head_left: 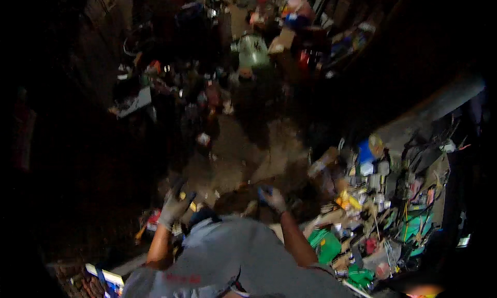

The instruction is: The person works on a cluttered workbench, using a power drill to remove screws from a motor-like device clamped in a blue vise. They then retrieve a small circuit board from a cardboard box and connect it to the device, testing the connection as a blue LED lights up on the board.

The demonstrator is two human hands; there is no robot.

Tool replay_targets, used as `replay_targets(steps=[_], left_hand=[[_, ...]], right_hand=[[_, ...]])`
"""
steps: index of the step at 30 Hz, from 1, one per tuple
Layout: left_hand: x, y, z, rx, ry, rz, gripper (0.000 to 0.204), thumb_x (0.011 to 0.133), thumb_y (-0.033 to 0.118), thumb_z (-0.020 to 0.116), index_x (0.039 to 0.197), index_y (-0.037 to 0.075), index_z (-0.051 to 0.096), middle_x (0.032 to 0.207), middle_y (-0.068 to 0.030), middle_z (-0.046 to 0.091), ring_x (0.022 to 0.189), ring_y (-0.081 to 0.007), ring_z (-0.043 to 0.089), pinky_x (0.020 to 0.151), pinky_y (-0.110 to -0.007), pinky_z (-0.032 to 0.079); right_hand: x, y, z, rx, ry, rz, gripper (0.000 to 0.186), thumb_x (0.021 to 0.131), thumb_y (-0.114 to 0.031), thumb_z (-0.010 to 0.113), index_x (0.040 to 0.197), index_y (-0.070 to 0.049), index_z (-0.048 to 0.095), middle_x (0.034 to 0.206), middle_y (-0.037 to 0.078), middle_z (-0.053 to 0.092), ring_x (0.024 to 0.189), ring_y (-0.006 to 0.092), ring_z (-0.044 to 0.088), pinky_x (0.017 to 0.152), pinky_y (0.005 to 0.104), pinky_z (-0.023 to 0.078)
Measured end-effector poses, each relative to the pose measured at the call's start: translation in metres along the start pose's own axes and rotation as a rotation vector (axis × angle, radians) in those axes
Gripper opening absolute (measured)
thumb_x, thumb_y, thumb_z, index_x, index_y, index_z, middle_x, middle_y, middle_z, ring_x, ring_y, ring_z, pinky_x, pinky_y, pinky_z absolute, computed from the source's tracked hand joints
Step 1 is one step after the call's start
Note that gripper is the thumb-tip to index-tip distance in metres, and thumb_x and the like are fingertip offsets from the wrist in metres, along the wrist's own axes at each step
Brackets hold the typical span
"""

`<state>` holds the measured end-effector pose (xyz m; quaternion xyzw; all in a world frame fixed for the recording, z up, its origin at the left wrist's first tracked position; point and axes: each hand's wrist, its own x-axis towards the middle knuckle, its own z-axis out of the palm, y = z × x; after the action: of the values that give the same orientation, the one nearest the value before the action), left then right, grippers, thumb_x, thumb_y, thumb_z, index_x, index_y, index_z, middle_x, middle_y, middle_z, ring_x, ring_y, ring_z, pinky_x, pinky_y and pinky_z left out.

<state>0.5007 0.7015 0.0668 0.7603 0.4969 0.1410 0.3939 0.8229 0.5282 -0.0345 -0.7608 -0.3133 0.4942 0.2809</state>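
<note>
My left hand (174,209), in a pale glove with dark fingertips, reaches forward over the dim ground. Its thumb and fingers look apart. A small yellow patch (182,195) shows between them; whether they touch it is unclear. My right hand (274,199), in a similar glove, is held to the right at about the same height. Its fingers bend inward, with blue at their tips that may be glove coating or a small thing. Blur hides whether it grips anything. Brown ground (230,158) lies ahead of both hands.
Mixed refuse heaps up on my right, with a green plastic piece (326,245), yellow scraps (348,199) and a blue item (366,152). Farther ahead, a pale green container (253,50) lies among litter. A flat light panel (135,102) rests at the left. Much is in deep shadow.
</note>
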Motion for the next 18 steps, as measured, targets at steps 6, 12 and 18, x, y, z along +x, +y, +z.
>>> replay_targets(steps=[6,12,18], left_hand=[[0.045,0.066,0.125,-1.447,-0.278,-0.258,0.046,0.092,0.013,0.059,0.136,0.008,0.049,0.104,-0.0122,0.066,0.093,-0.0200,0.064,0.076,-0.032,0.053],[0.144,0.037,0.153,-0.554,0.007,-0.273,0.018,0.093,0.018,0.055,0.105,0.006,0.061,0.076,-0.0066,0.065,0.061,-0.0170,0.060,0.054,-0.034,0.049],[0.235,-0.013,0.195,0.232,0.152,-0.037,0.046,0.088,0.014,0.057,0.134,0.008,0.052,0.068,-0.0144,0.062,0.055,-0.0246,0.059,0.050,-0.041,0.044]], right_hand=[[0.029,-0.025,0.085,1.428,-0.397,-0.158,0.051,0.097,-0.026,0.058,0.140,-0.003,0.043,0.133,0.014,0.052,0.116,0.0251,0.054,0.104,0.0352,0.040],[0.032,-0.088,0.064,0.825,-0.287,-0.495,0.049,0.102,-0.027,0.046,0.145,-0.004,0.037,0.143,0.009,0.046,0.127,0.0220,0.047,0.108,0.0323,0.036],[0.078,-0.105,-0.003,0.489,-0.145,-0.429,0.050,0.101,-0.032,0.047,0.138,0.000,0.046,0.132,0.016,0.054,0.119,0.0273,0.053,0.103,0.0363,0.039]])
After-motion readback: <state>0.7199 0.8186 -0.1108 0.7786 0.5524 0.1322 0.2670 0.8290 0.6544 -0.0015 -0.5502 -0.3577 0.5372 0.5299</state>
